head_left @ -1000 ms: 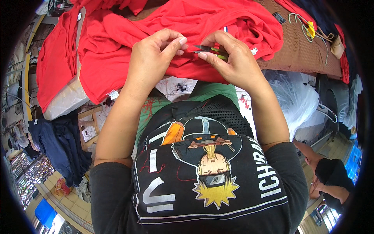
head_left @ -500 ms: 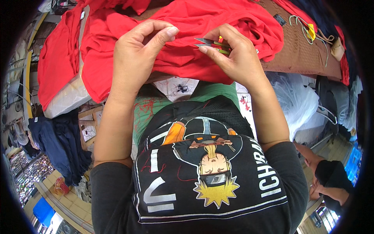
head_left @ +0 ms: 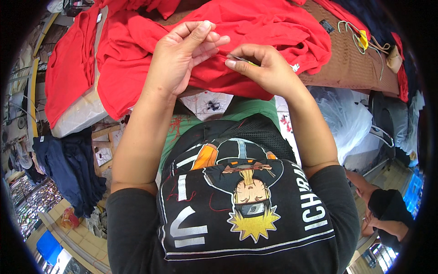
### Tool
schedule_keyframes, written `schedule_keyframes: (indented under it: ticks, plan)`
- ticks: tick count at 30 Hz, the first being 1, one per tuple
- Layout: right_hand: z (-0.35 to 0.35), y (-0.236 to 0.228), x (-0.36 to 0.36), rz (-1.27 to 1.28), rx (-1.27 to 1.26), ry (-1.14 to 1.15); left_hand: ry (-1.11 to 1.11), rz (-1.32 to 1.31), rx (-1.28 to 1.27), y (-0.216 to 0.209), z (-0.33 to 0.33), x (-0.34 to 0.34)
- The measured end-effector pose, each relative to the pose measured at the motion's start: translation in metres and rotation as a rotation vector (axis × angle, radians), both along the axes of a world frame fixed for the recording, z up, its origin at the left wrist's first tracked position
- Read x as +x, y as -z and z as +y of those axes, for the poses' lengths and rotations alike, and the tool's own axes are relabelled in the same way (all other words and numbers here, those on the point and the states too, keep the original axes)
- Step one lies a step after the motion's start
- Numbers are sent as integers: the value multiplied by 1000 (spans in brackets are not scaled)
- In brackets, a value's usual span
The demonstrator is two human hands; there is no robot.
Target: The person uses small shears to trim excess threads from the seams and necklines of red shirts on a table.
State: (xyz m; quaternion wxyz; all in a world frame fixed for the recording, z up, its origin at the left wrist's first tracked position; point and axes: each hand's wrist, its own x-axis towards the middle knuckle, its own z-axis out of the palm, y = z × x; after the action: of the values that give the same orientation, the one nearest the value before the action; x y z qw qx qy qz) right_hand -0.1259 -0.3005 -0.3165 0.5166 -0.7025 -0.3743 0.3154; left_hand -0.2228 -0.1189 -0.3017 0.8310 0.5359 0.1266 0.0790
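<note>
Step in hand, as judged: trimming or picking at a seam of the red garment (head_left: 255, 32), which is spread in folds over the brown surface (head_left: 351, 68) in front of the person.

Right hand (head_left: 267, 68): closed in a pinch, thumb and forefinger shut on a small slim tool (head_left: 242, 59) with a yellow-green part; only a sliver is seen, so its kind cannot be told for certain (a thread snip is likely). The tool tip is pointed toward the left hand.

Left hand (head_left: 182, 55): raised just above the cloth, fingers loosely curled and partly open, fingertips drawn together near the tool tip. Whether a thread is held between them cannot be told; none is visible.

Next move, as judged: a fine, close approach of the tool to the cloth is called for, with the fabric held taut by the left hand so that only a loose thread is caught.

Garment: bright red, soft knit, heavily crumpled, a small white tag (head_left: 295, 67) seen at its right edge. A second red piece (head_left: 68, 73) is draped to the left. A cord with a yellow item (head_left: 362, 40) lies well apart on the surface.
</note>
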Motion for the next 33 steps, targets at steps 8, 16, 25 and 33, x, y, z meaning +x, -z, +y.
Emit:
schedule_keyframes:
  ticks: [8, 16, 25, 33]
  plan:
    - [-4, -19, 2, -714, 101, 75, 30, 14, -76, 4, 1, 3]
    - [-7, -31, 3, -837, 1, -1, 539, 46, 557, -50, 16, -23]
    - [-49, -50, 34, -696, 56, 304, 953, -238, 1513, -184, 36, -91]
    - [-72, -82, 46, -573, 183, 690, 933, -790, 1371, -195, -26, -94]
